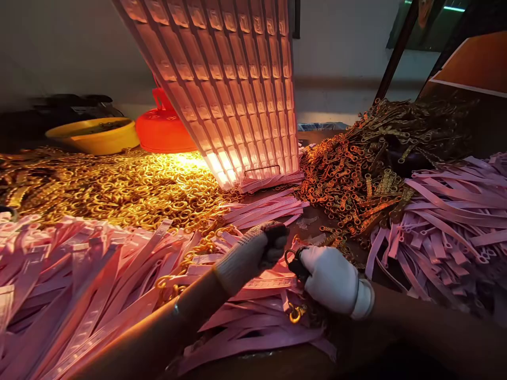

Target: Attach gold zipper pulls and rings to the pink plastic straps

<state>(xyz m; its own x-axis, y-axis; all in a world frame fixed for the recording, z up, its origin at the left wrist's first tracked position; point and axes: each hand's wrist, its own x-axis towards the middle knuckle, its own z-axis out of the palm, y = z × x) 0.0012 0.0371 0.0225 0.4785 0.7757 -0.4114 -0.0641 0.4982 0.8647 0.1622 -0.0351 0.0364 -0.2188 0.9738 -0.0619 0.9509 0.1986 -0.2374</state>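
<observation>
My left hand [255,250], in a pale glove with dark fingertips, is over the pink straps in the middle. Its fingers are bent together, and anything inside them is hidden. Just right of it, my right hand [332,279], in a white glove with dark fingers, pinches a metal ring [290,257]. A small gap lies between the hands. Pink straps [253,338] lie beneath both hands, and a gold clasp [296,313] rests on them.
Gold metal hooks [119,184] are heaped at left under a glowing red lamp [164,129]. Behind them stands a yellow basin [95,134]. A tall ribbed plastic panel [237,95] leans at the centre. More metal pieces [352,174] and pink straps [447,227] are piled at right.
</observation>
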